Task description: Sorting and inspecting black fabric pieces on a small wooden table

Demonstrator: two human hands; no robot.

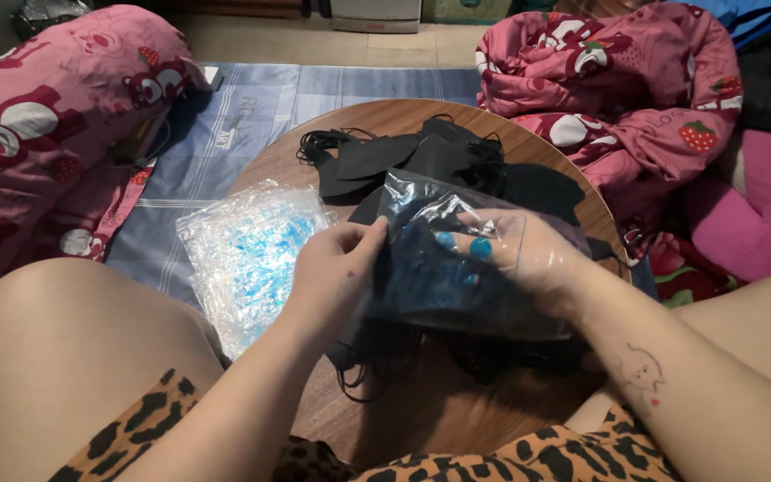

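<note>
My left hand [332, 277] pinches the edge of a black face mask [412, 277] that sits inside a clear plastic bag [421, 210]. My right hand [528, 254] is inside the bag, its fingers spread against the film behind the mask. Both hands hover over a small round wooden table [430, 411]. A heap of loose black masks [439, 161] with ear loops lies at the table's far side. More black loops hang below the bag.
A stack of clear bags with blue print [247, 254] lies on the table's left part. Pink patterned bedding [635, 80] is bunched at the right and a matching pillow [37, 116] at the left. A blue checked mat [252, 116] covers the floor. My knees flank the table.
</note>
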